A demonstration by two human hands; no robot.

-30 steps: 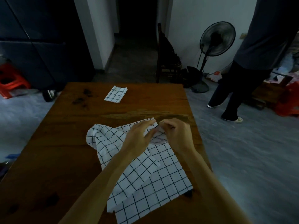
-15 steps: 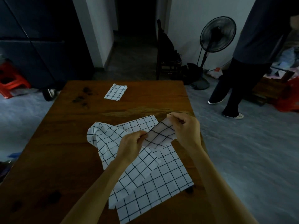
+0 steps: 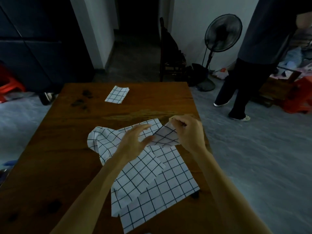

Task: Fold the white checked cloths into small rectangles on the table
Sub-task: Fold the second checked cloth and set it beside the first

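1. Fingers point(image 3: 177, 121) of the right hand point(image 3: 189, 132) are curled and pinch a lifted corner of the unfolded cloth point(image 3: 162, 179), while the left hand point(image 3: 133, 141) has its fingers spread and relaxed, gripping nothing.
2. White with a dark grid of thin lines, the unfolded cloth lies spread and rumpled on the near half of the wooden table point(image 3: 59, 149), with another checked cloth point(image 3: 108, 141) bunched partly under and to the left of it; where one ends and the other begins is hard to tell.
3. Both forearms reach forward from the bottom of the view, the left one crossing over the cloths and the right one coming along the table's right edge.
4. Raised off the table, the pinched corner shows its dimmer underside and hangs just in front of the left hand's fingertips; whether they touch it cannot be told.
5. Farther off, near the table's far edge, a folded cloth point(image 3: 117, 94) lies as a small flat rectangle, well apart from both hands.
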